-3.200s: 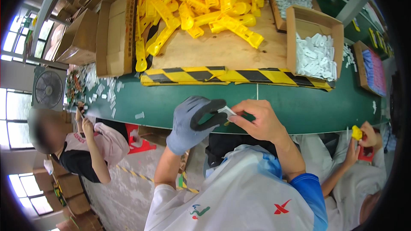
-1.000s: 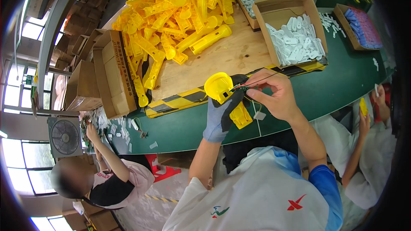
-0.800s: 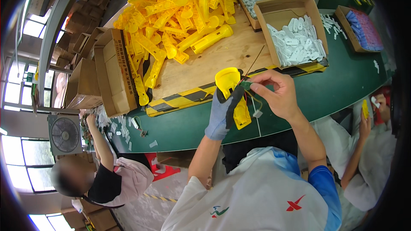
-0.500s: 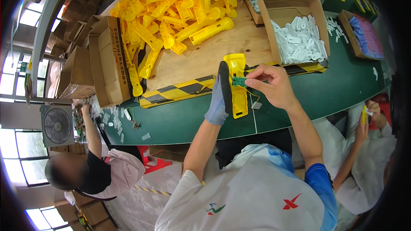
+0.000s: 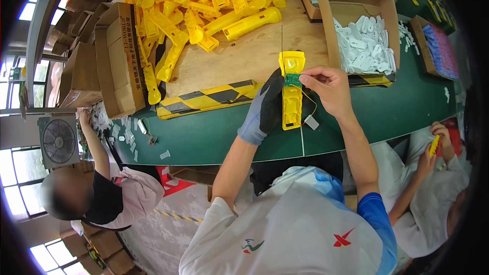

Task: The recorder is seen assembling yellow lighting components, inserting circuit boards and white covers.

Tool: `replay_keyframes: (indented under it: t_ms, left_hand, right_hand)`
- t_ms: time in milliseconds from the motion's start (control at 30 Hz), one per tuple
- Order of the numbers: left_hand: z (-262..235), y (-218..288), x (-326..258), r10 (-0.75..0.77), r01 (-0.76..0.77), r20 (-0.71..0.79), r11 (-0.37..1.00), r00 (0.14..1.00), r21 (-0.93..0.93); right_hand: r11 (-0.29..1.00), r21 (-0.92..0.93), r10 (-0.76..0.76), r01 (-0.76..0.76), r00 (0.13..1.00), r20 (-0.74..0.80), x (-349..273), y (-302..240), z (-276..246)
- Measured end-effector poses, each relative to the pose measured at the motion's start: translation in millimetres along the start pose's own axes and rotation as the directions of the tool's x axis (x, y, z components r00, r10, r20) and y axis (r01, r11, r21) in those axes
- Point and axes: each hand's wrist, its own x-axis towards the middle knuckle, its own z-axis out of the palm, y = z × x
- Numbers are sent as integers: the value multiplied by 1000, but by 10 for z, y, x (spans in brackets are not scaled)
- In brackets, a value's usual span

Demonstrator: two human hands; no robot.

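Note:
My left hand (image 5: 267,106), in a grey-blue glove with a black palm, grips a yellow plastic torch-shaped shell (image 5: 292,111) along its left side. The shell's hollow inside faces up. Between the thumb and fingertips of my bare right hand (image 5: 330,90) is the right edge of a green circuit board (image 5: 292,79). It lies over the shell just below its wider head; whether it is seated cannot be made out. From the board a yellow wire loops down to a small white block (image 5: 311,122) hanging beside the shell. A thin dark wire (image 5: 282,38) points upward past the shell's head.
Beyond my hands, a wooden board (image 5: 214,74) edged with striped tape carries a heap of yellow shells (image 5: 198,5). White parts fill a carton (image 5: 364,46) at right; another carton (image 5: 119,66) stands left. Co-workers sit at left (image 5: 104,198) and right (image 5: 433,183).
The green board has come down against the shell, whose hollow side now faces up more. The thin dark wire now shows above it. The whole view has shifted slightly.

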Motion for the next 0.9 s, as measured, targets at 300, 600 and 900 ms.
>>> replay_keyframes:
  t_ms: [300,600,900]
  left_hand:
    - [-98,-40,77,29,-24,-25,981,999,192]
    - [-120,-73,72,139,-131,25,843,990,522]
    - [-67,-50,45,50,-34,-49,960,998,276]
  right_hand:
    - [1000,19,-23,23,999,-24,52,60,-50]
    - [1000,-18,-1,0,1000,-28,55,121,-80]
    - [999,47,5,-3,1000,-22,47,128,-105]
